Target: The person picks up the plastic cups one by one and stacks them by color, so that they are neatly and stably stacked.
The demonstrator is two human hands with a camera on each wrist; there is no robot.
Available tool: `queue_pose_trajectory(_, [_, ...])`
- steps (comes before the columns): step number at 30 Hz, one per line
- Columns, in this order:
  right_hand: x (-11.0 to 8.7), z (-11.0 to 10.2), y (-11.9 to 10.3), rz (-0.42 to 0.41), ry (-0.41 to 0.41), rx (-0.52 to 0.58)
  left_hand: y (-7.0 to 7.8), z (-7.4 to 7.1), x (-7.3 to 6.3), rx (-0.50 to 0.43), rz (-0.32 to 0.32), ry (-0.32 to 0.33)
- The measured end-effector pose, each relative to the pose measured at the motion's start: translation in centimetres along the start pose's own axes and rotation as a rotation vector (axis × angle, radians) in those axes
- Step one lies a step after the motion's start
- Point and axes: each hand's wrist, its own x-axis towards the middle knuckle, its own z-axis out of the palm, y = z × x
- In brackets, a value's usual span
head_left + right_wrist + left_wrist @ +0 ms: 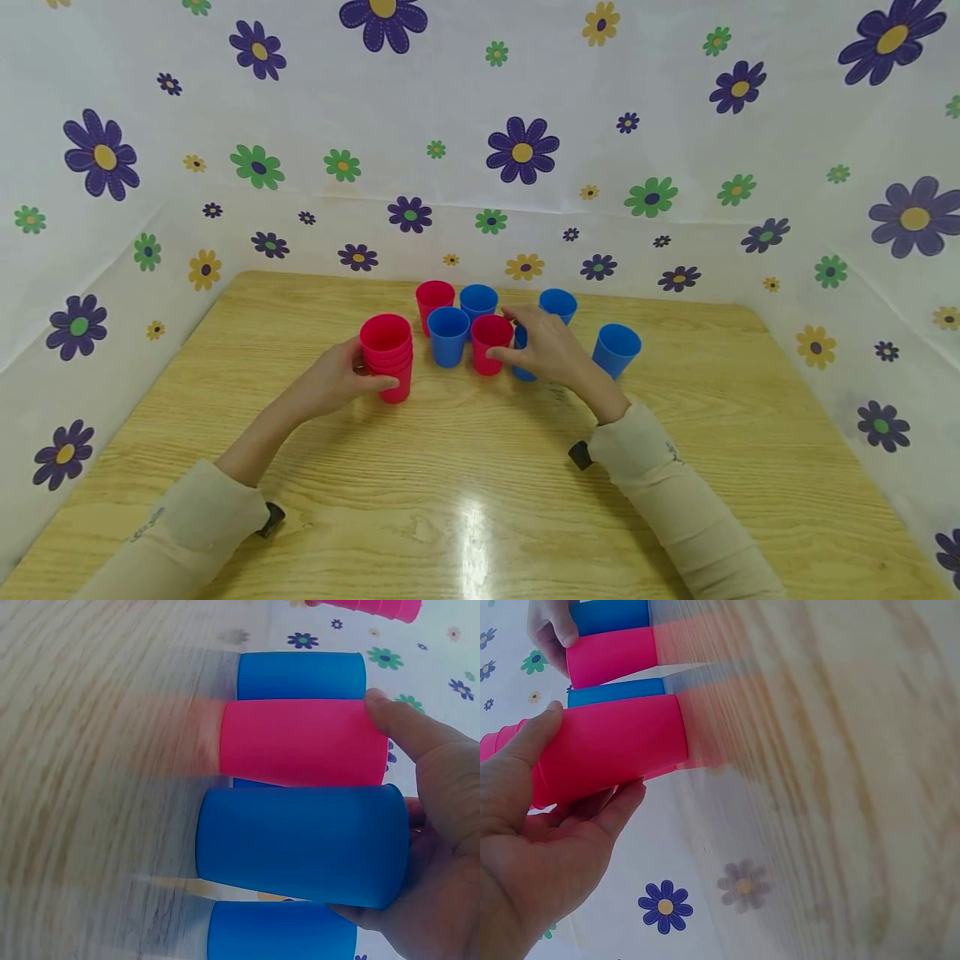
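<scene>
My left hand [341,383] grips a stack of nested red cups [393,379] from its left side, thumb across the front. The stack stands upright at the left of the group; in the left wrist view its lowest red cup [619,742] shows large. My right hand [551,350] reaches over a blue cup [522,367] and holds a single red cup [489,346] by its upper part. The thumb lies on that cup's near side, with the index finger by the far rim. In the right wrist view, the blue cup [300,844] partly hides the other fingers.
Left of the held red cup stands a blue cup [448,340]. Behind are another red cup [435,300] and a blue cup [478,300]. Two more blue cups, one farther back [558,304] and one at right [617,350], stand past my right hand. Flower-print cloth [420,167] encloses the wooden table [450,467].
</scene>
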Motion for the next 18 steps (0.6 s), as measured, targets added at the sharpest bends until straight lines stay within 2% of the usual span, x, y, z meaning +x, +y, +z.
queue_pose_trajectory(8, [0.12, 0.22, -0.17, 0.016, -0.002, -0.096, -0.13, 0.04, 0.10, -0.014, 0.004, -0.005])
queue_pose_trajectory(18, [0.43, 0.25, -0.70, -0.004, -0.009, -0.127, -0.10, -0.01, 0.07, -0.010, -0.005, -0.003])
